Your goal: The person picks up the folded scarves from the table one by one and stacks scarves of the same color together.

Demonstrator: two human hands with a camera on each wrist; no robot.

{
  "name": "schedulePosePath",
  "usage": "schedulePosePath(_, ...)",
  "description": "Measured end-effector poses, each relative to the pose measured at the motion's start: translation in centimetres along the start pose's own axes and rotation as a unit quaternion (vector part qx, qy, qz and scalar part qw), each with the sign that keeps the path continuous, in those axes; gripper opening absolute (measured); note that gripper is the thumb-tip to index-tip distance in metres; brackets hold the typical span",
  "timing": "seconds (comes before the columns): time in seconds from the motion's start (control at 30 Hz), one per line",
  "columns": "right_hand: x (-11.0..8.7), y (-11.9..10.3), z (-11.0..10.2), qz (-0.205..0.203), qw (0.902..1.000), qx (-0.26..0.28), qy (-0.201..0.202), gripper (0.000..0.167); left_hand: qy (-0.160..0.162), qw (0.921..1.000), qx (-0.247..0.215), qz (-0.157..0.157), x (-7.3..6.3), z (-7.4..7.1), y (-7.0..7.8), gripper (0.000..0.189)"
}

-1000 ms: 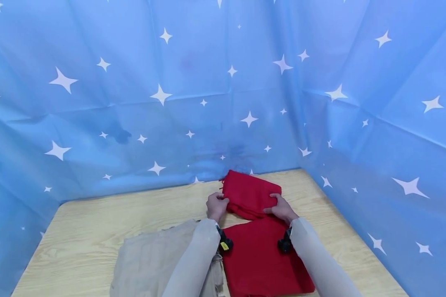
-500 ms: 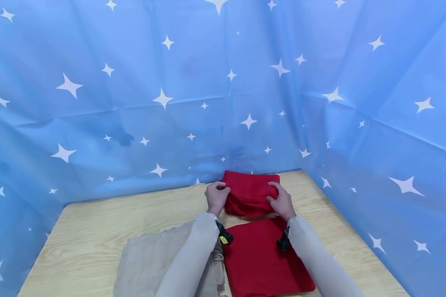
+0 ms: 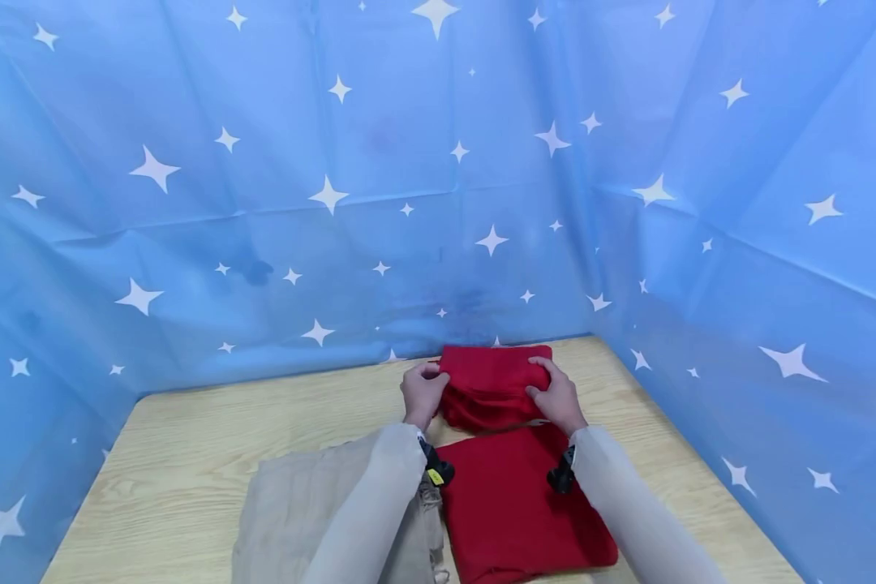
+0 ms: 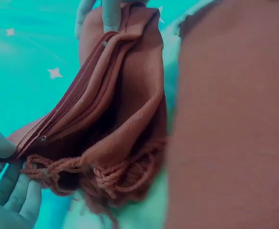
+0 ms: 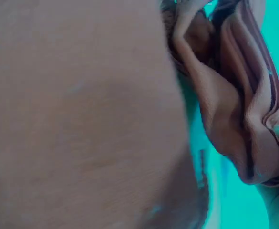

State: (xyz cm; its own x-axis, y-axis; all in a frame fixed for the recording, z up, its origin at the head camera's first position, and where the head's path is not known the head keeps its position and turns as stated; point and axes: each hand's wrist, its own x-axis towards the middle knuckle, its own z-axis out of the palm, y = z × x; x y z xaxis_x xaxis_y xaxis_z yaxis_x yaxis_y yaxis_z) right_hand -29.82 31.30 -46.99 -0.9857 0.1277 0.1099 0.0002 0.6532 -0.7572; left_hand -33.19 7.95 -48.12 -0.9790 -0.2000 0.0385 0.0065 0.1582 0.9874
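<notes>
Toward the back of the table a folded red scarf (image 3: 492, 389) with fringe is held between both hands. My left hand (image 3: 422, 391) pinches its left edge, thumb and fingers on the layered folds. At its right end my right hand (image 3: 559, 399) grips the cloth, thumb in front and fingers behind. The left wrist view shows the scarf's stacked layers (image 4: 106, 81) gaping open, with twisted fringe (image 4: 106, 174) hanging near the left fingers. Closer to me lies a second folded red cloth (image 3: 518, 503), flat below the held scarf.
A folded beige fringed cloth (image 3: 307, 495) lies left of the flat red one, partly hidden by the left sleeve. Everything rests on a pale wooden table (image 3: 212, 430). Blue star-patterned curtains (image 3: 380, 146) hang behind and on both sides.
The held scarf's top edge has turned from slanting to nearly level, and its front layers now hang in folds. Both hands stay on its ends, with slightly shifted grips.
</notes>
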Motion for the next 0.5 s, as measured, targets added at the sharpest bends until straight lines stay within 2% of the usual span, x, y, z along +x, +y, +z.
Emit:
schedulePosePath(0.13, -0.4, 1.0, 0.3, 0.022, 0.9996, -0.008, -0.018, 0.053, -0.007, 0.9997, 0.014, -0.018, -0.4, 0.5, -1.9, 0.014)
schedulePosePath(0.23, -0.6, 1.7, 0.4, 0.024, 0.9995, -0.010, -0.016, 0.052, -0.018, 0.9991, 0.029, -0.024, -0.6, 0.7, -2.8, 0.012)
schedulePosePath(0.37, -0.4, 2.1, 0.5, 0.019, 0.9996, -0.015, -0.015, 0.051, -0.033, 0.9962, 0.069, -0.044, -0.8, 1.0, -3.3, 0.012)
schedulePosePath(0.5, -0.4, 2.3, 0.5, 0.022, 0.9994, -0.016, -0.021, 0.051, -0.041, 0.9931, 0.082, -0.073, -0.6, 1.4, -3.3, 0.025)
